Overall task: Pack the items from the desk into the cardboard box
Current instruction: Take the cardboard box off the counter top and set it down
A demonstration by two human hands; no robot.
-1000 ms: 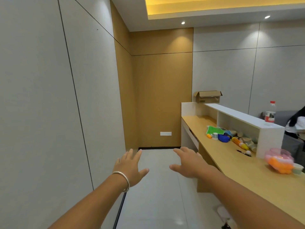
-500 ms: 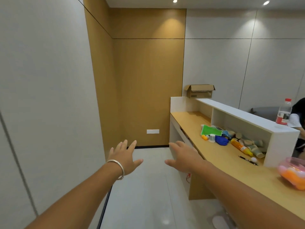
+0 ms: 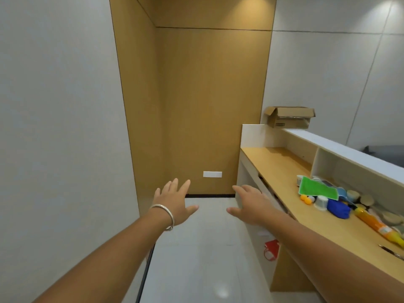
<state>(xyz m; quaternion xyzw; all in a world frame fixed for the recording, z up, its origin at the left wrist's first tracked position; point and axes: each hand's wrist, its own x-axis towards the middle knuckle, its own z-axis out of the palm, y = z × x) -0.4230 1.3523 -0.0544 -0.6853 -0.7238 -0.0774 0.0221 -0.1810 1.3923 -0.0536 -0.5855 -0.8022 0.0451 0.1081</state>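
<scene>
1. Left hand (image 3: 175,206) is out front over the floor, grip apart, fingers spread, holding nothing. Same as a second ago.
2. Right hand (image 3: 251,204) also empty, fingers loose and apart, now near the counter (image 3: 282,171) edge.
3. View has swung down and closer: the cardboard box (image 3: 288,118) on the far end of the white ledge looks bigger.
4. The items pile (image 3: 328,197) sits untouched on the counter, well apart from the box. So I'd say packing hasn't started, just the walk-up.
</scene>
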